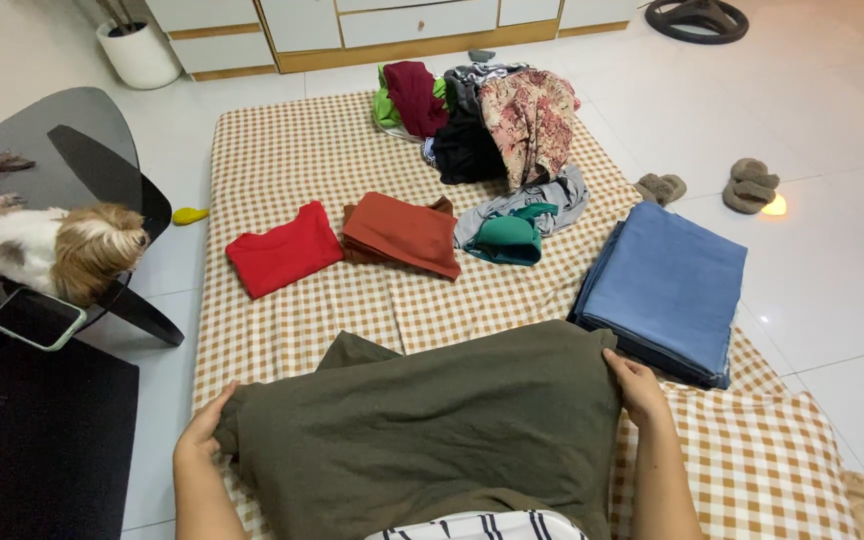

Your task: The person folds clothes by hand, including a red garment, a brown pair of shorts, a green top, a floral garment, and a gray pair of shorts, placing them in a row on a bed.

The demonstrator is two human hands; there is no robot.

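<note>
An olive-green garment (432,420) lies spread on the brown-and-white checked mat (292,150) right in front of me. My left hand (204,428) grips its left edge. My right hand (634,382) pinches its upper right corner. Beyond it lie a folded red shirt (282,250), a folded rust-orange garment (402,232) and a teal garment (508,240) on a grey one. A folded stack of blue cloth (668,288) rests just past my right hand.
A heap of unfolded clothes (482,115) sits at the mat's far end. A small dog (52,248) stands on a dark glass table (72,140) at left, beside a phone (36,320). Slippers (750,184) lie on the white tiles at right.
</note>
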